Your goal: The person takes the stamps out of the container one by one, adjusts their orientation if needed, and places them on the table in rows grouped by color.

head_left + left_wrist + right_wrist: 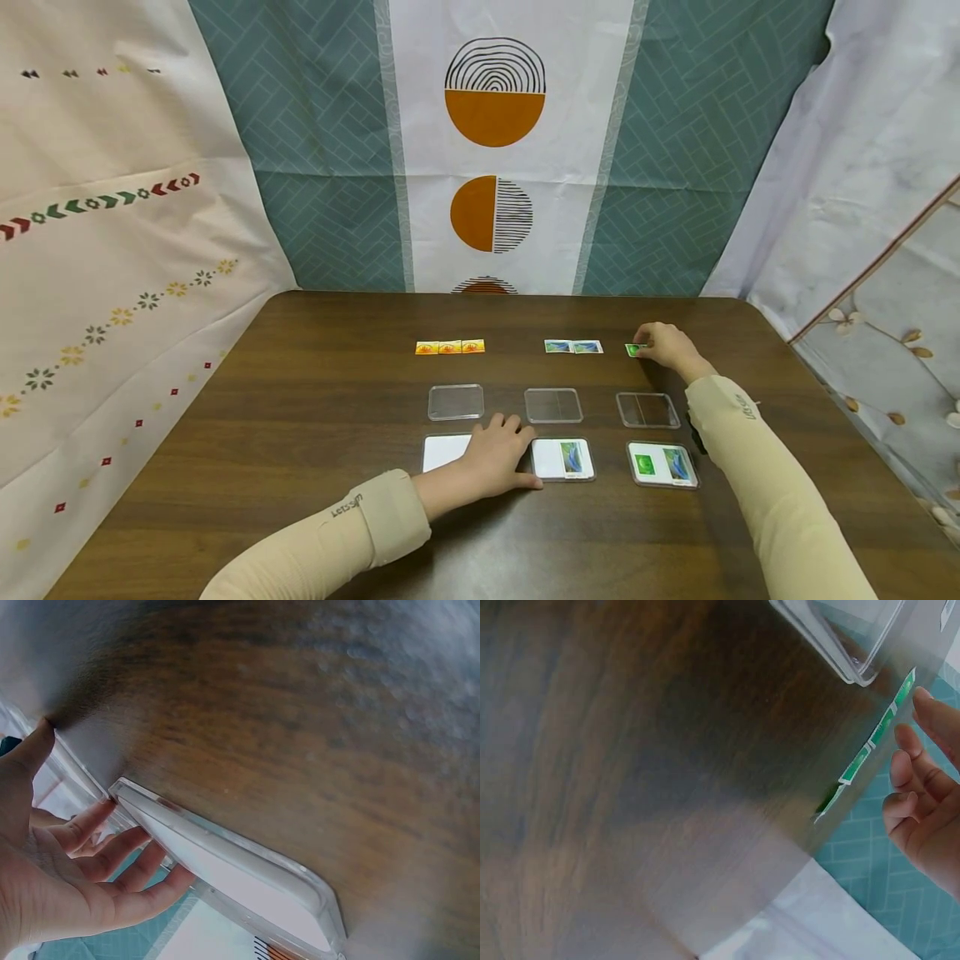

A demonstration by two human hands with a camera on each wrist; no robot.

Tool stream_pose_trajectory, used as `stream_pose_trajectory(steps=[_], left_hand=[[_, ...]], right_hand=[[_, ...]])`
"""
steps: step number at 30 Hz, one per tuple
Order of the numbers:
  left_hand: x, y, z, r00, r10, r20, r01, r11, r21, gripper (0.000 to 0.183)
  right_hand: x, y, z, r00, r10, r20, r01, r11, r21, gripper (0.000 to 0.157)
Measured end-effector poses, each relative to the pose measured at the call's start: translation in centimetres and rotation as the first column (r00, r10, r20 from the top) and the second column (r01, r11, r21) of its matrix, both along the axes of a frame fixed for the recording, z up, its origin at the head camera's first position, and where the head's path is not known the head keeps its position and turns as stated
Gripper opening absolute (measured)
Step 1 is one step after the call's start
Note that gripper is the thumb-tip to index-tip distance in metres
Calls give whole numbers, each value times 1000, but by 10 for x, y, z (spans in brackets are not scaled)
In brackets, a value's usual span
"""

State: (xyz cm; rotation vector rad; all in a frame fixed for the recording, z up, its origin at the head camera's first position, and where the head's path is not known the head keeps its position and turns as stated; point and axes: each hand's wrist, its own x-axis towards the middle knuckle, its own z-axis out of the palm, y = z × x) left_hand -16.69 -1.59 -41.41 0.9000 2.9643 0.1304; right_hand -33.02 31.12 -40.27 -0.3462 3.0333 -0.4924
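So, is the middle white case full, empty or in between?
In between: the middle white case holds a blue card on its right side, while its left side shows bare white.

Green cards (631, 350): row of four, white-edged, roughly end to end; mostly hidden in head view by right hand (666, 344).
Left box (442, 452): shallow, white inside, lying flat; right part covered by left hand (495, 458).
Middle box (548, 458): clear-rimmed, lying flat, just beside left hand, contact unclear; blue-green card (572, 457) in right half, left half bare white.
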Motion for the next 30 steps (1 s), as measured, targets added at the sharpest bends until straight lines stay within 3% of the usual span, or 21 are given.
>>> stream_pose_trajectory(steps=[6, 13, 21, 30], left_hand=[[-1, 0, -2, 1000, -2, -4, 2, 1000, 4, 66], [-1, 0, -3, 1000, -2, 0, 2, 1000, 11, 66], [-1, 0, -5, 1000, -1, -8, 1, 1000, 8, 66], [1, 1, -3, 1000, 2, -8, -2, 1000, 1, 66]], right_hand=[[6, 3, 6, 1000, -7, 3, 7, 1000, -29, 24], [14, 4, 7, 1000, 6, -24, -9, 991, -132, 23], [31, -1, 11, 998, -29, -49, 20, 982, -185, 18], [55, -14, 19, 995, 52, -87, -72, 965, -254, 17]])
